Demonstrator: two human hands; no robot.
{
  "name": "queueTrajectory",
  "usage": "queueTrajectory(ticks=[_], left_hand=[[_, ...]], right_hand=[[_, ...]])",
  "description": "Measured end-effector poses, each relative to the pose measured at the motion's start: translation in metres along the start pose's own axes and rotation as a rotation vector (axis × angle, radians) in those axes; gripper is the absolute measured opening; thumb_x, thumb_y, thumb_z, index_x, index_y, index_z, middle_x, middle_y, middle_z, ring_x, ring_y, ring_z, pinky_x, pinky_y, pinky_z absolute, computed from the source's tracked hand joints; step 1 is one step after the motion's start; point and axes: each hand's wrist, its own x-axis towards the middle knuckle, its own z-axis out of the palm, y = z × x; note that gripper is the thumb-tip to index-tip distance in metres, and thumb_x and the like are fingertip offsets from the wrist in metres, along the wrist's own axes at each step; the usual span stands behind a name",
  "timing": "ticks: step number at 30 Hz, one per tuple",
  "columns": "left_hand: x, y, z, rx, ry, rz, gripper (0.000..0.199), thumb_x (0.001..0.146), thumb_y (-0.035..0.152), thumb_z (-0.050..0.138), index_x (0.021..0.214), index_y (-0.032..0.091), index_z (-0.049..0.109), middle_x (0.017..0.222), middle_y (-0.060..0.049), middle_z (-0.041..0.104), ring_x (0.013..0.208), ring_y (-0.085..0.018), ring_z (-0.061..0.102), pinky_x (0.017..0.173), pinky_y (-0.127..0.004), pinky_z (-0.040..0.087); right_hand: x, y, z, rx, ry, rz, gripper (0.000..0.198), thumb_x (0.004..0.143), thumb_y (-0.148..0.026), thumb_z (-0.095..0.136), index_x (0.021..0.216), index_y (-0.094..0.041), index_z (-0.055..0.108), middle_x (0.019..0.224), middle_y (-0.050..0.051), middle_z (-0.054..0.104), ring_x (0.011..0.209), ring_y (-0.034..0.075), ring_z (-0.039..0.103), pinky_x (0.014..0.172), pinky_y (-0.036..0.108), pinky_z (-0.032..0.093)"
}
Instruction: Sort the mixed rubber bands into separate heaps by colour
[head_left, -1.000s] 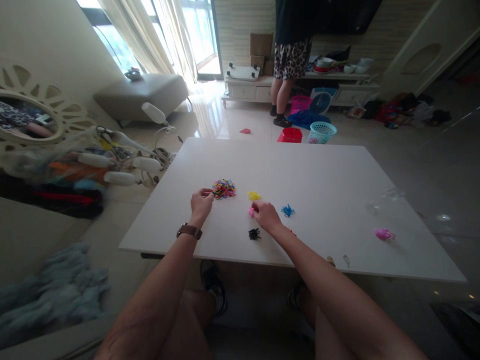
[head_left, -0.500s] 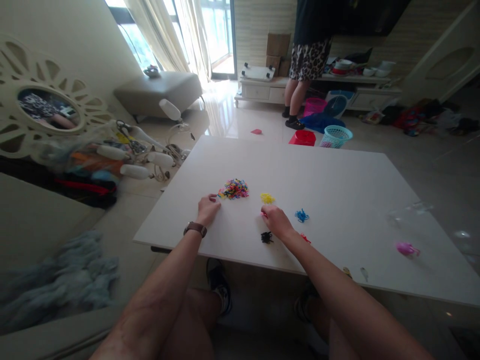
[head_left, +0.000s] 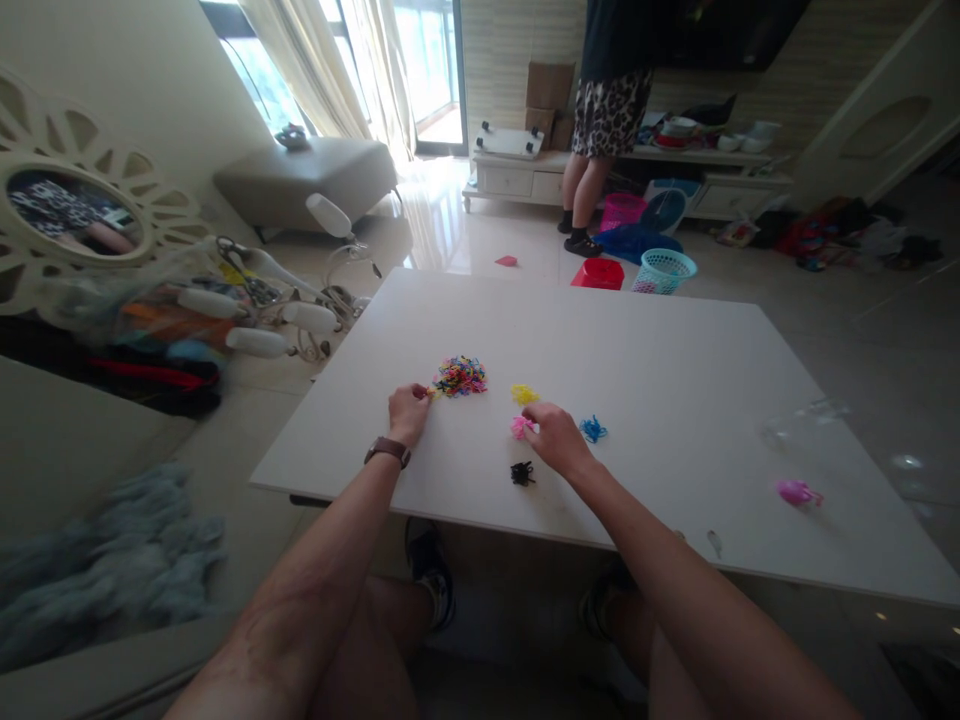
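A mixed heap of small colourful elastic bands (head_left: 460, 376) lies on the white table (head_left: 637, 360). My left hand (head_left: 409, 413), with a brown-strapped watch at the wrist, is at the heap's left edge. Its thumb and fingers are pinched together, with small yellowish bands at the tips. Over the small pink pile of bands (head_left: 520, 427) hangs my right hand (head_left: 556, 440), thumb and forefinger slightly apart. Around it lie a yellow pile (head_left: 524, 394), a blue pile (head_left: 593, 429) and a black pile (head_left: 522, 473). My right forearm hides the red bands.
Toward the table's right side lie a purple object (head_left: 798, 492) and a clear, hard-to-make-out object (head_left: 806, 420). A small clear item (head_left: 714, 543) is near the front edge. Beyond the table are a blue basket (head_left: 664, 272), a red stool (head_left: 598, 273) and a standing person (head_left: 611, 110).
My right thumb and forefinger have parted a little, uncovering the pink pile. My left fingers have closed at the heap's edge. The view has shifted slightly, and the red bands are now hidden.
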Motion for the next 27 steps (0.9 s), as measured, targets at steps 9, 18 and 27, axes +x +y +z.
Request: queueTrajectory(ticks=[9,18,27], left_hand=[[0.004,0.009,-0.007,-0.12,-0.02,-0.022,0.021,0.078,0.031,0.064,0.087,0.015,0.074,0.085,-0.011,0.075,0.075,-0.021,0.07,0.073,-0.029,0.051],[-0.005,0.048,-0.015,-0.868,-0.09,-0.123,0.031,0.063,0.038,0.078,0.068,0.016,0.056,0.072,-0.004,0.068,0.077,-0.016,0.069,0.078,-0.03,0.056],[-0.081,0.159,-0.036,-0.999,-0.421,0.172,0.044,0.066,0.04,0.082,0.099,0.018,0.064,0.081,-0.004,0.074,0.073,-0.017,0.07,0.077,-0.034,0.055]], right_hand=[[-0.005,0.004,-0.013,0.044,0.057,0.032,0.012,0.083,-0.016,0.058,0.089,-0.018,0.068,0.088,0.006,0.071,0.081,0.019,0.061,0.076,0.029,0.044],[-0.015,0.015,-0.027,0.183,0.134,0.133,0.008,0.079,-0.017,0.062,0.083,-0.019,0.069,0.082,0.004,0.073,0.077,0.018,0.066,0.076,0.029,0.049],[-0.024,0.005,-0.065,0.597,0.298,0.253,0.017,0.078,-0.034,0.068,0.083,-0.019,0.07,0.08,0.004,0.073,0.074,0.018,0.067,0.072,0.031,0.053]])
